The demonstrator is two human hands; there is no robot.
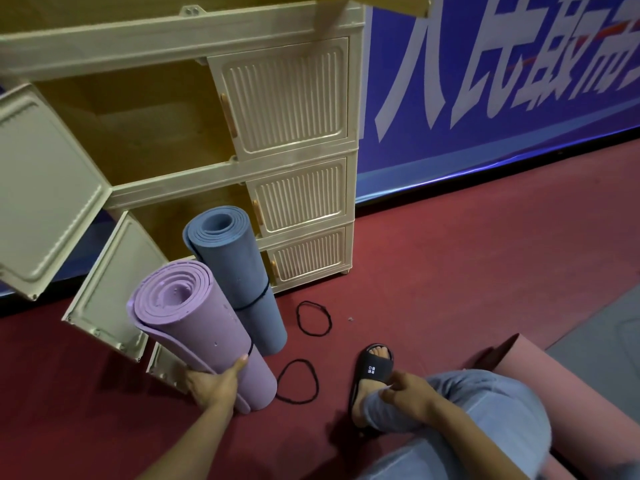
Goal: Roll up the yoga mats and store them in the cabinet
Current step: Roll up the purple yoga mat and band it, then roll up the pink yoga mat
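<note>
Two mats are rolled and standing on end on the red floor [485, 271] in front of the cabinet [194, 46]: the blue mat [239, 268], bound with a black band at mid-height, and the purple mat [197, 327], just beside it and nearer to me, apparently touching it low down. Neither is inside the cabinet yet.

My left hand [214, 379] grips the purple mat low on its side, thumb up along the roll, fingers curled round the back (only partly visible). A dark band seems to sit just above my thumb, but I cannot confirm it goes all the way round.

My right hand [408, 393] rests on my trouser cuff above the sandal [375, 365], fingers loosely bent; whether it pinches the cloth I cannot tell.

Two loose black bands lie on the floor: one [314, 318] right of the blue mat, one [298, 381] right of the purple mat.

Cabinet status: left-hand doors [45, 188] swung open, upper compartment showing nothing inside; right-hand doors shut.

A pink mat [571, 393] lies at my right, partly unrolled as far as I can see.

Judgement: rolling roughly two-thirds done; storage not started. Remaining: finish and band the pink mat, then load all three.
</note>
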